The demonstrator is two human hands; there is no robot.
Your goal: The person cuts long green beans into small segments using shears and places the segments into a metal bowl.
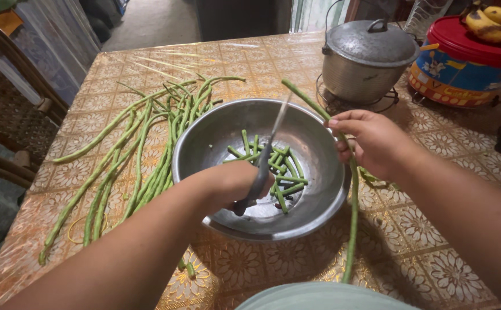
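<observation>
My left hand [230, 185] grips a knife [264, 156] over a round metal bowl [204, 138]; the blade points up and away. My right hand [371, 140] holds one long green bean [352, 224] at the bowl's right rim. This bean runs from the far side of the bowl down past the table's near edge. Several short cut bean pieces [279, 172] lie in the bottom of the bowl.
A pile of whole long beans [141, 155] lies left of the bowl on the gold patterned tablecloth [428, 252]. A lidded metal pot [367, 57] stands at the back right, beside a red-lidded tub [468, 63] with bananas [494, 20] on top. A wooden chair [15, 115] stands at the left.
</observation>
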